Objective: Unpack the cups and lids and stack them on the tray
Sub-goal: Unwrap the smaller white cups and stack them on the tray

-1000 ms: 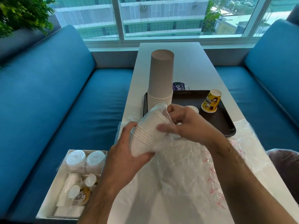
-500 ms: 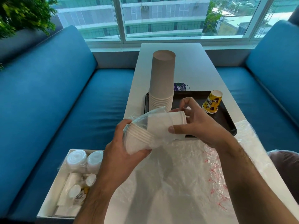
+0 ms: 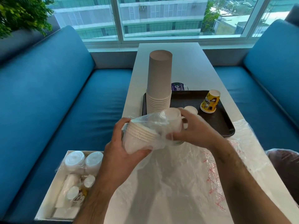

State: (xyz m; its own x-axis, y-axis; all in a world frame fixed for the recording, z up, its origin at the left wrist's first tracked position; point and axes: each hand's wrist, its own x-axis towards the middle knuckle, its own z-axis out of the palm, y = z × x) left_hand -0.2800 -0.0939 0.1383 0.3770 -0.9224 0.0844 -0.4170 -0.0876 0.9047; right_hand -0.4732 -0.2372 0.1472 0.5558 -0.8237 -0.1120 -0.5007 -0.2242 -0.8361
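My left hand [image 3: 119,152] grips a nested stack of small white cups [image 3: 140,136] still wrapped in a clear plastic sleeve [image 3: 153,122], held on its side above the table. My right hand [image 3: 194,130] grips the far end of that stack, where the cups poke out of the sleeve. Behind them lies the dark tray [image 3: 215,125]. On it stand a tall upside-down stack of white paper cups [image 3: 159,83], an upside-down yellow printed cup [image 3: 209,101] and a small white cup [image 3: 191,109].
A large clear plastic bag [image 3: 186,175] lies spread over the white table [image 3: 186,62]. A white box [image 3: 50,199] with wrapped lids and small cups sits on the blue bench at the left. A purple packet [image 3: 177,86] lies behind the tray.
The wrapped stack has stayed in my left hand. My right hand, which was pulling cups out to the right, has closed back in on the stack's far end.
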